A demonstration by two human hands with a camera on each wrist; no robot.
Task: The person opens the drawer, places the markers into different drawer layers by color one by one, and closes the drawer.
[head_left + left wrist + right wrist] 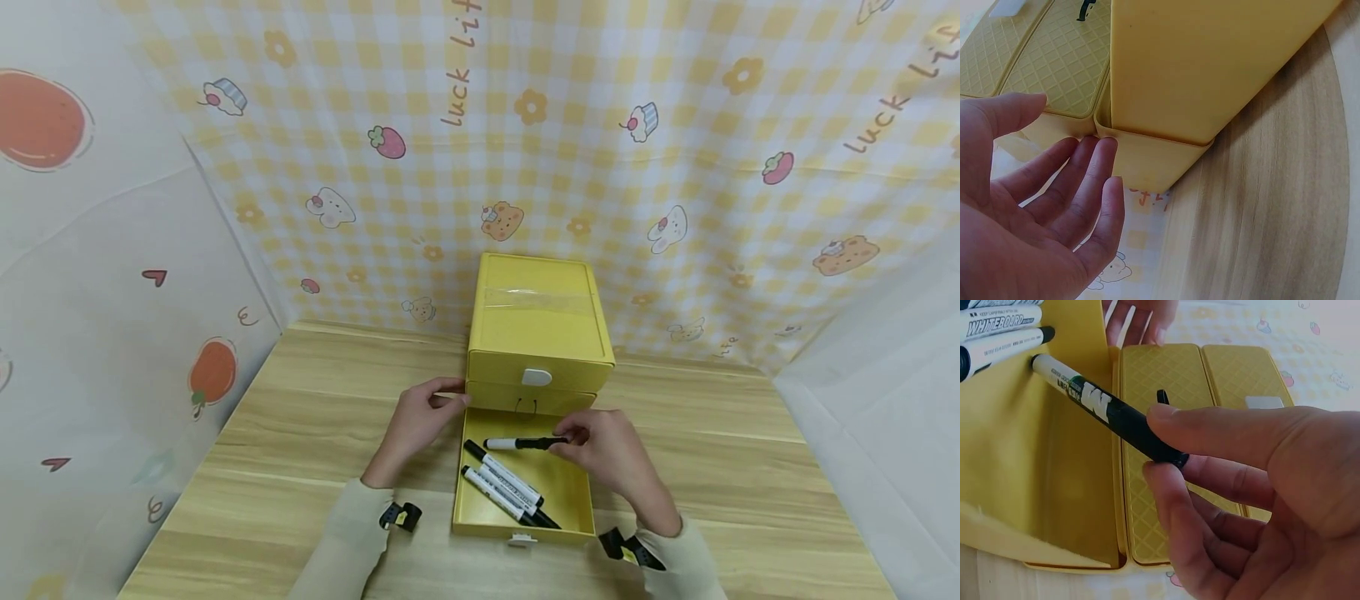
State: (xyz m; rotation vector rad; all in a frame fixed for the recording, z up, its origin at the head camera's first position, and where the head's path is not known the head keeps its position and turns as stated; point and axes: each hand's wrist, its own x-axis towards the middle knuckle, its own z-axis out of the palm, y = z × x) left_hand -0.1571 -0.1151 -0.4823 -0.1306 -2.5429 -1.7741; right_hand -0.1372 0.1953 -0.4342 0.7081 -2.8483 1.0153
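Observation:
My right hand (609, 450) pinches a black-and-white whiteboard marker (1104, 409) by its black end, thumb on one side and fingers on the other. The marker points left over the pulled-out lower drawer (573, 492) of a yellow drawer box (543, 321). Several more whiteboard markers (502, 492) lie slanted in that drawer. At the box's left side is my left hand (420, 421), its fingers (1102, 169) loosely extended with the tips right at the box's edge, holding nothing.
The box stands on a wood-grain table (697, 450) near a checked yellow cloth backdrop (420, 192). A white tab (536, 377) marks the upper drawer, which is pushed in. Another white tab (522, 540) sits on the lower drawer's front.

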